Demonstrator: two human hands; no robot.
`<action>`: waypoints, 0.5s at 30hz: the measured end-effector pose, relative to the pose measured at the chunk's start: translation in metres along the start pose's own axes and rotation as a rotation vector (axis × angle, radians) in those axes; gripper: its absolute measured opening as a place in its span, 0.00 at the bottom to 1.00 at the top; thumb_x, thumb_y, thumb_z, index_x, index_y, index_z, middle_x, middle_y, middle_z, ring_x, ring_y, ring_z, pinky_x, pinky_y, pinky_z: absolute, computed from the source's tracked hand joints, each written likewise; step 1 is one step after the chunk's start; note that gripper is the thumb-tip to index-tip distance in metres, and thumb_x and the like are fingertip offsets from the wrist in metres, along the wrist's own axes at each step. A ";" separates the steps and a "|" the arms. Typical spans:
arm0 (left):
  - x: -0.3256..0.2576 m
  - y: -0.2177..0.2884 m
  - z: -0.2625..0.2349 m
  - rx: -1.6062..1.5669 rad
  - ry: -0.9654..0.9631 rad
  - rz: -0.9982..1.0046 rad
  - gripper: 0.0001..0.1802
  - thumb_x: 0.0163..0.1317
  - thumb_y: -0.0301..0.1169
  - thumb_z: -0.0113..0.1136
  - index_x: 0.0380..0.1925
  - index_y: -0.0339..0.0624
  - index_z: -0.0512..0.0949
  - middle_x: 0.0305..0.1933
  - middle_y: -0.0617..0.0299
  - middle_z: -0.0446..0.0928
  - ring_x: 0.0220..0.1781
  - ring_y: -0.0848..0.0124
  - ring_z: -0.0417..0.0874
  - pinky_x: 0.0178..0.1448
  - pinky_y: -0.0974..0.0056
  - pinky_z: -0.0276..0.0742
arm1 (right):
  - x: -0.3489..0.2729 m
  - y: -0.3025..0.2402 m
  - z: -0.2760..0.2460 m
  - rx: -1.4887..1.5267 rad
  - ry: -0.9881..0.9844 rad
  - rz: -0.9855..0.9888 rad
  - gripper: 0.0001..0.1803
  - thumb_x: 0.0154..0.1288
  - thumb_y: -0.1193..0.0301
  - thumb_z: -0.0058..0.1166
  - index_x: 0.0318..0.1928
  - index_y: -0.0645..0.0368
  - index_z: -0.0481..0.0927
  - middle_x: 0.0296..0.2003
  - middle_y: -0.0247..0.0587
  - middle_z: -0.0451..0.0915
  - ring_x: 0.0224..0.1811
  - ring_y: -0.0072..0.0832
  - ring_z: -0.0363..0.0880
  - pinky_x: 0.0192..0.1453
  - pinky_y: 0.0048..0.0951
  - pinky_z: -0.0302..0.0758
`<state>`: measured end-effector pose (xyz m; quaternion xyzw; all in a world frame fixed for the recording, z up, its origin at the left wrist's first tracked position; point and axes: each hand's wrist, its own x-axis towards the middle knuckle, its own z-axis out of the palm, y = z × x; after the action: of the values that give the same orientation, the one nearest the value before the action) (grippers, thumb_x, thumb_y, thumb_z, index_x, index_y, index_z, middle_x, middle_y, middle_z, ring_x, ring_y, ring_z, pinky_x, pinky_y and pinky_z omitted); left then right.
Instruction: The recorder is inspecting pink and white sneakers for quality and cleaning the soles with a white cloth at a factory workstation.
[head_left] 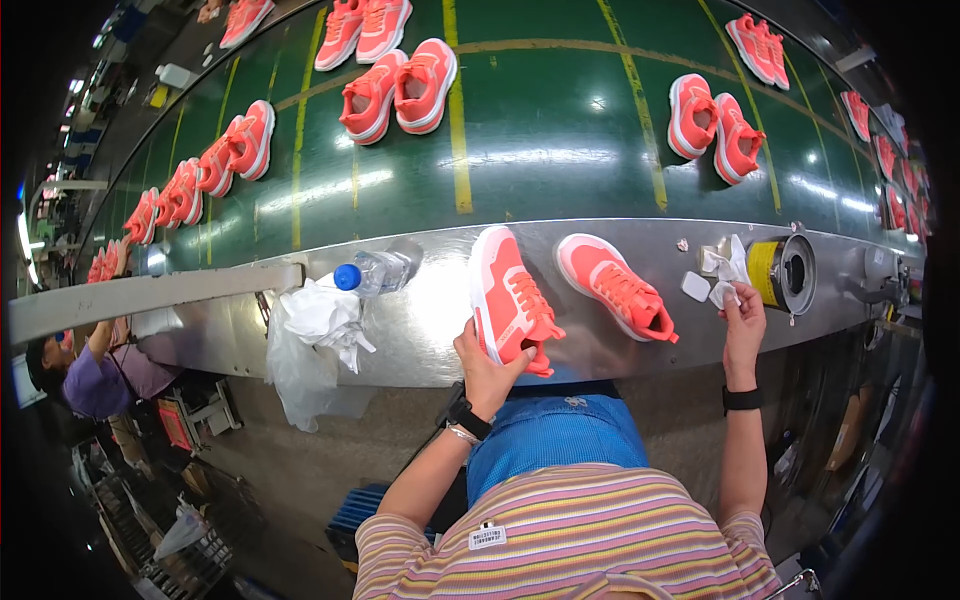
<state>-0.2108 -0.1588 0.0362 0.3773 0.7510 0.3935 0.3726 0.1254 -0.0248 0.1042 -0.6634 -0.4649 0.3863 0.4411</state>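
Left hand at the heel end of a coral-pink mesh sneaker with a thick white sole, which rests on the brushed-silver metal bench straight ahead of the wearer, toe pointing away. Fingers spread along the outer sole, thumb across by the collar: a grip that likely steadies the shoe and leaves toe and upper uncovered. Its mate, a second coral-pink sneaker with a white sole, lies just to the right, untouched, toe angled away and leftward; keeping the two side by side probably stops pairs from mixing. Right hand well apart from both shoes, fingertips pinched together on a crumpled white scrap just beside a round yellow-and-silver metal can. Can set within easy reach of that hand, presumably for this reason; so near the curved rim, cannot tell if it stands or lies. Clear plastic bottle with a blue cap and a heap of crumpled white sheets sit off to the left, seemingly out of the working spot. Beyond, a glossy green belt with yellow stripes carries more coral-pink sneakers, mostly paired, perhaps so each set travels together.
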 end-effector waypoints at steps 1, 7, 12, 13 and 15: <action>0.001 -0.005 0.003 0.036 -0.015 0.040 0.48 0.38 0.37 0.73 0.57 0.31 0.58 0.51 0.44 0.61 0.55 0.52 0.60 0.60 0.53 0.60 | -0.003 0.005 -0.007 -0.010 0.037 -0.005 0.09 0.63 0.76 0.51 0.44 0.62 0.73 0.36 0.33 0.76 0.35 0.15 0.73 0.36 0.17 0.71; -0.003 -0.022 -0.007 -0.139 -0.090 -0.113 0.42 0.43 0.38 0.70 0.56 0.30 0.60 0.53 0.48 0.62 0.57 0.59 0.64 0.61 0.58 0.60 | 0.006 0.037 -0.021 -0.045 0.079 -0.011 0.08 0.62 0.78 0.50 0.41 0.64 0.76 0.35 0.33 0.77 0.33 0.16 0.74 0.35 0.19 0.75; -0.011 0.014 0.003 -0.517 -0.273 -0.305 0.28 0.52 0.27 0.60 0.53 0.34 0.64 0.48 0.57 0.71 0.49 0.70 0.73 0.54 0.65 0.69 | 0.027 0.048 -0.027 -0.094 0.118 -0.007 0.08 0.61 0.79 0.48 0.40 0.65 0.76 0.33 0.34 0.78 0.31 0.17 0.75 0.33 0.20 0.75; -0.010 0.009 0.004 -0.511 -0.274 -0.293 0.28 0.52 0.27 0.60 0.53 0.34 0.64 0.48 0.57 0.71 0.49 0.70 0.73 0.54 0.65 0.69 | 0.033 0.050 -0.024 -0.124 0.119 -0.025 0.08 0.61 0.79 0.48 0.40 0.65 0.76 0.32 0.35 0.78 0.30 0.17 0.75 0.33 0.19 0.75; -0.012 -0.011 0.006 -0.579 -0.402 -0.384 0.23 0.52 0.25 0.57 0.50 0.35 0.67 0.44 0.60 0.73 0.43 0.73 0.75 0.49 0.67 0.72 | 0.043 0.056 -0.020 -0.142 0.119 -0.039 0.08 0.60 0.77 0.49 0.40 0.65 0.76 0.31 0.38 0.78 0.28 0.19 0.76 0.32 0.22 0.74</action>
<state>-0.2037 -0.1717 0.0269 0.1788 0.5780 0.4306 0.6697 0.1708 0.0019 0.0528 -0.7056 -0.4768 0.3035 0.4274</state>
